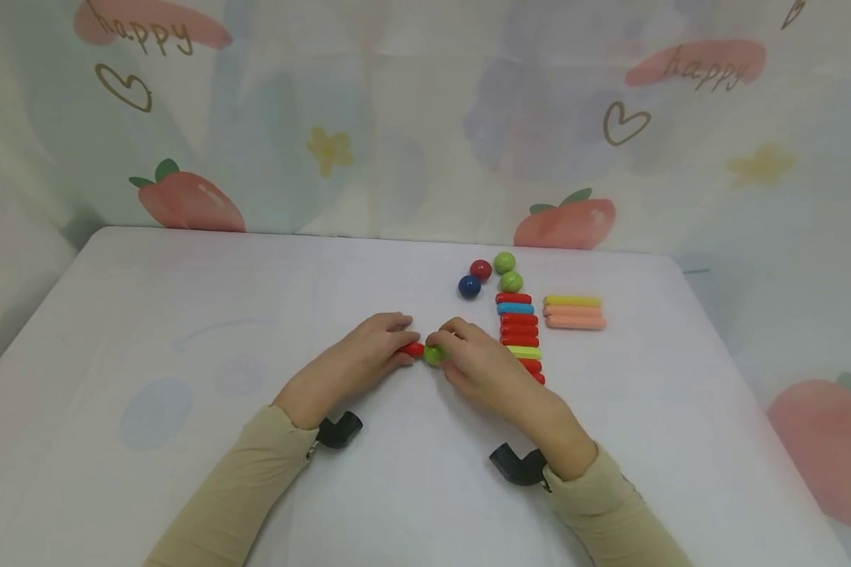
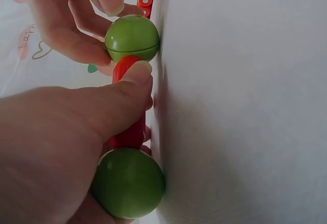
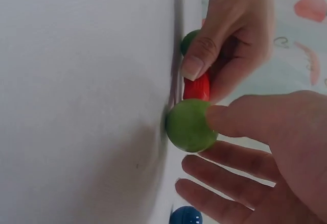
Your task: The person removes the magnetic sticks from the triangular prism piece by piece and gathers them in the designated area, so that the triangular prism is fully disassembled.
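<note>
My left hand [image 1: 358,358] pinches a short red rod [image 1: 413,350] between thumb and fingers, low over the white table. At the rod's right end sits a green ball [image 2: 132,38], its surface marked by a groove. A second green ball [image 2: 129,183] is at the other end, beside the left palm; the left hand hides it in the head view. My right hand [image 1: 482,370] holds the first ball between thumb and index finger. In the right wrist view its other fingers [image 3: 219,178] are spread, and the rod's end meets the ball.
Right of the hands a column of rods [image 1: 519,320], mostly red, runs front to back, partly behind the right hand. Beside it lie a yellow rod [image 1: 573,302] and two peach rods [image 1: 574,316]. Farther back are a red ball [image 1: 481,270], a blue ball [image 1: 470,287] and two green balls [image 1: 505,263].
</note>
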A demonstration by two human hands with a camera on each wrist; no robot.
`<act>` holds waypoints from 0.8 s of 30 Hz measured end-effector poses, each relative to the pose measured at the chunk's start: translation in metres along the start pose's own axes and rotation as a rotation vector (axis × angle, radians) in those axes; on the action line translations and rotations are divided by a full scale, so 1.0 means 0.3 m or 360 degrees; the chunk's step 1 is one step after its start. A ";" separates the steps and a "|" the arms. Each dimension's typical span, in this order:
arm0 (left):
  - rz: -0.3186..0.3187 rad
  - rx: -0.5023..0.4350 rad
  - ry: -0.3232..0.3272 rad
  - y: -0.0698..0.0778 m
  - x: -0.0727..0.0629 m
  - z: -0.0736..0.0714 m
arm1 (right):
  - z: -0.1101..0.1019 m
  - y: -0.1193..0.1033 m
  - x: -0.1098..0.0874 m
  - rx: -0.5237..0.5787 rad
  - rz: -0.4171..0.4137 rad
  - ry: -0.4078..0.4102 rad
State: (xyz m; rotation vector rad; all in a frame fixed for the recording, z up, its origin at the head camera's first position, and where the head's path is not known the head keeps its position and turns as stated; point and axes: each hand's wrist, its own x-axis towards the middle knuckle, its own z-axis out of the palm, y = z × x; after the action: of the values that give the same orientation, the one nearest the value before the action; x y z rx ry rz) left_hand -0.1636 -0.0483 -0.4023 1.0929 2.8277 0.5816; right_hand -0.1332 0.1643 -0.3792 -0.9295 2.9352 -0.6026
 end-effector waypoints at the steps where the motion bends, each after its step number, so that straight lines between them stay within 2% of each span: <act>1: -0.0006 -0.0003 -0.0007 0.001 0.001 0.000 | 0.000 -0.002 0.001 -0.0002 0.0001 0.0003; 10: -0.0035 -0.0004 -0.0047 0.004 0.006 -0.002 | 0.009 -0.015 0.008 -0.0051 0.0053 0.0006; 17: 0.0014 0.0007 -0.0037 0.000 0.006 -0.001 | 0.012 -0.018 0.008 -0.0034 0.0119 -0.0027; 24: 0.0032 0.0059 -0.0060 0.006 0.006 -0.003 | 0.009 -0.019 0.007 -0.0051 0.0123 -0.0053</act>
State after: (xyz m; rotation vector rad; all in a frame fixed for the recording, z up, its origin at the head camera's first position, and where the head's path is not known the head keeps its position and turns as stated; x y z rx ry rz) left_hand -0.1640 -0.0462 -0.4005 1.1274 2.8095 0.5063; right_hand -0.1315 0.1579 -0.3794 -0.8160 2.9437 -0.5330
